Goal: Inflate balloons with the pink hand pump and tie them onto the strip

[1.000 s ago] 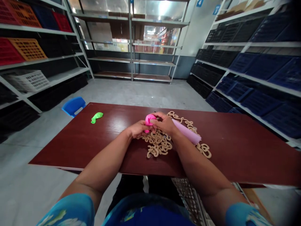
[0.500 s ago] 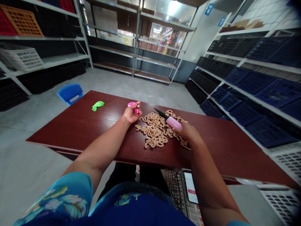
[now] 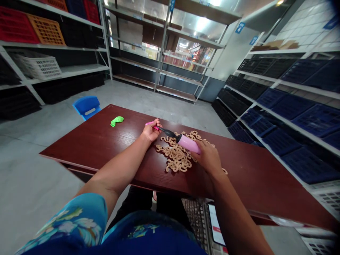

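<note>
My left hand pinches a limp pink balloon above the table. In my right hand is a balloon pump with a pink barrel and a black tapered nozzle. The nozzle's tip meets the balloon at my left fingers; whether it sits inside the balloon's neck I cannot tell. Below the pump lies a pile of tan curled pieces, partly covered by the pump and my right hand. A flat green balloon rests on the table to the left, apart from both hands.
The dark red table stretches in front of me. A blue chair stands past its far left edge. Shelves with crates line the right side, more shelving the left. A phone lies below the table's near edge.
The pump has moved left and its nozzle now reaches the pink balloon at my left fingers; before, they were apart. The whole view has shifted slightly.
</note>
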A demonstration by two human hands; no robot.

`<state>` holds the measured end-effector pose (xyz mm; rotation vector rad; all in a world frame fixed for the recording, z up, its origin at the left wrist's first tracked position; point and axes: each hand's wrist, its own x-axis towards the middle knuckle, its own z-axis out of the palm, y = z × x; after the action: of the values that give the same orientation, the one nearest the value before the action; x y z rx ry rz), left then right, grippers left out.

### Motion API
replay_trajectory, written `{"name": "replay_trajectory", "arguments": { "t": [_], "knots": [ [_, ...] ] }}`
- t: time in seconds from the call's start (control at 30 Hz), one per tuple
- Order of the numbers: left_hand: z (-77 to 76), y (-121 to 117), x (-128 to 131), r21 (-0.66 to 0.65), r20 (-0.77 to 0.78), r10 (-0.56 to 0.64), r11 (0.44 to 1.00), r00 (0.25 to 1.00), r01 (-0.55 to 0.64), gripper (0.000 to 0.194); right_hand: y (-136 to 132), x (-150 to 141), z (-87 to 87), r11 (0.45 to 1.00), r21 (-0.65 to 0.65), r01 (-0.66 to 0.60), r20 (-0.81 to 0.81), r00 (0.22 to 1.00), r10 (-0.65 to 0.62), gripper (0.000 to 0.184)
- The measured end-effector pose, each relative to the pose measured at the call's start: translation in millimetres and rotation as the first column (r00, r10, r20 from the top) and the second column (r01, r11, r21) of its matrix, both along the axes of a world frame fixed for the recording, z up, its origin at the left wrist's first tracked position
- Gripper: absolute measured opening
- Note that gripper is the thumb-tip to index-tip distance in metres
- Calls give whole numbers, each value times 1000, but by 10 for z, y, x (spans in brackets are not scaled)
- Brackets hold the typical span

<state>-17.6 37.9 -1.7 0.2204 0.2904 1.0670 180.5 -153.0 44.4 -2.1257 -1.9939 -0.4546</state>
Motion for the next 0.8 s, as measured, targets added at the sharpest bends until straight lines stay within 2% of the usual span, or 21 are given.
{"name": "replay_trajectory", "arguments": {
  "t": [0.23, 0.57, 0.7, 0.8],
  "knots": [
    [44, 34, -55, -22, 52, 84, 996, 995, -83, 20, 64, 16, -5, 1000, -10, 25, 58, 998, -25, 45],
    [8, 6, 33, 20, -24, 143, 990, 989, -142, 17, 197, -150, 42, 999, -43, 31, 60, 998, -28, 47],
    [39, 21, 4, 29, -30, 218, 976, 976, -217, 15, 329, -230, 75, 999, -44, -14, 75, 997, 17, 49],
    [49, 59, -43, -20, -45, 254, 967, 966, -255, 15, 455, -259, 65, 997, -27, -71, 93, 993, 73, 49]
  ]
}}
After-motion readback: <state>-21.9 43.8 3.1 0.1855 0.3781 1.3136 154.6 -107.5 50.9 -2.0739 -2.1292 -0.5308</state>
